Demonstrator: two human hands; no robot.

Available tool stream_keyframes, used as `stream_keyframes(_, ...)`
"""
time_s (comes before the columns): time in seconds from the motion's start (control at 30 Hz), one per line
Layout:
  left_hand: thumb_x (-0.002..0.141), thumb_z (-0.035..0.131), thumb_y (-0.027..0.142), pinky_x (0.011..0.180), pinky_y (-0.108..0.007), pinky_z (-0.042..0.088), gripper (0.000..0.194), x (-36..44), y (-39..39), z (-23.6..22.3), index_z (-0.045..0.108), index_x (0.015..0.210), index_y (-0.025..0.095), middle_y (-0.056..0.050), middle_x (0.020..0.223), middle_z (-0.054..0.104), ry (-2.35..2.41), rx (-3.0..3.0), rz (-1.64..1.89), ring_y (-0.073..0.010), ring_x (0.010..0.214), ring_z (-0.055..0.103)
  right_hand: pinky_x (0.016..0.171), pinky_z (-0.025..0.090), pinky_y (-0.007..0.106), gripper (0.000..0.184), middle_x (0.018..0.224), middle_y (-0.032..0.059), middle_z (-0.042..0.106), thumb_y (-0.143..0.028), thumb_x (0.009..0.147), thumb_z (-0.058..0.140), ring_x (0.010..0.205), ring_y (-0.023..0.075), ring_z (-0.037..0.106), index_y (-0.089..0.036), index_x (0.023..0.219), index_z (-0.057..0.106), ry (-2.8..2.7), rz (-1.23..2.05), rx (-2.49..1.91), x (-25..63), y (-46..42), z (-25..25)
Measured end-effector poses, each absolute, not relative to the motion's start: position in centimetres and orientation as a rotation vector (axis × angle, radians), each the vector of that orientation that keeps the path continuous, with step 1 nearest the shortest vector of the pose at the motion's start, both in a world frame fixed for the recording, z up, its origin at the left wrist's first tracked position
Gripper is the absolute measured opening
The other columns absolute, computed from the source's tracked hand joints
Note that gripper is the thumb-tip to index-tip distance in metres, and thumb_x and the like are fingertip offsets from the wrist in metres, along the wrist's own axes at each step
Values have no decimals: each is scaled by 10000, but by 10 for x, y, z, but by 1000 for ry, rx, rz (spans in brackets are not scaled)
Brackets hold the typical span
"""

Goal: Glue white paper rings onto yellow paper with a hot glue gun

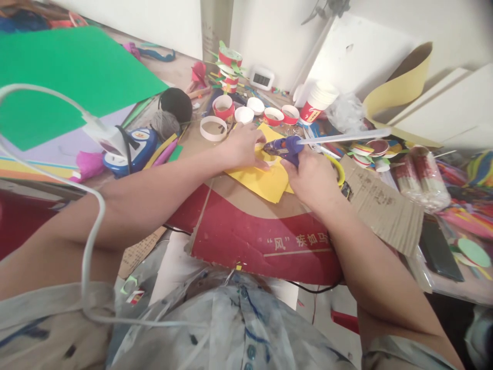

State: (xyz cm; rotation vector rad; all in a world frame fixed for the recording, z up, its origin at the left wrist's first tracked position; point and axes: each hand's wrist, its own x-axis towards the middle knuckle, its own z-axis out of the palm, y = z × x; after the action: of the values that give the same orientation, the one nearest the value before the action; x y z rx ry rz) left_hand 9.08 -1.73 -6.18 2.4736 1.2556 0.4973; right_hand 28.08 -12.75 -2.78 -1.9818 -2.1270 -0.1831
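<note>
My right hand [314, 177] is closed around a blue hot glue gun [287, 146]. A long translucent glue stick [346, 136] juts from its back end toward the right. The gun's nozzle points left, close to the fingers of my left hand [246, 146]. Those fingers curl around a small pale ring [271, 158], partly hidden by the hand and the gun. Under both lies a sheet of yellow paper [265, 187], resting on a red and brown cardboard sheet [239, 226].
Behind my hands stand several cut paper-cup rings [213, 128] and a stack of paper cups [318, 103]. Yellow-handled scissors [337, 169] lie beside my right hand. Corrugated cardboard [381, 205] is at right, green sheet [77, 77] at left. A white cable [92, 246] crosses my left arm.
</note>
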Motion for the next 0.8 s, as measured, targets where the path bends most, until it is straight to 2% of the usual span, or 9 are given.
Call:
stream_keyframes(0.23,664,950,523,1191,-559,404,714,81,-12,-63,691,1267,239,-122,1368,621,1307,2426,702,-405,1356,533,896,566,525,439,1186,204,783,-415,1017,526,1081,401,728,-174,1351,676,-1978,-83,-1799,305,-138,-8)
stream_keyframes(0.4,755,887,616,1216,-598,390,686,73,-10,-61,684,1294,245,-90,1384,600,1261,2454,875,-377,1358,497,863,579,523,413,1161,171,800,-435,1025,517,1033,377,741,-222,1336,686,-1862,57,-1710,314,-136,-12)
stream_keyframes(0.6,727,950,374,1210,-618,391,649,77,-19,-56,618,1276,276,-120,1401,609,1397,2466,868,-384,1387,515,840,560,485,375,1075,190,789,-438,1000,558,1011,391,737,-174,1230,693,-1883,-53,-1725,313,-133,-21)
stream_keyframes(0.8,732,947,329,1236,-624,397,672,78,-28,-52,611,1314,310,-124,1495,545,1387,2461,937,-390,1458,484,813,547,466,373,1022,177,785,-432,984,564,974,383,733,-166,1218,681,-1835,-102,-1750,313,-131,-22)
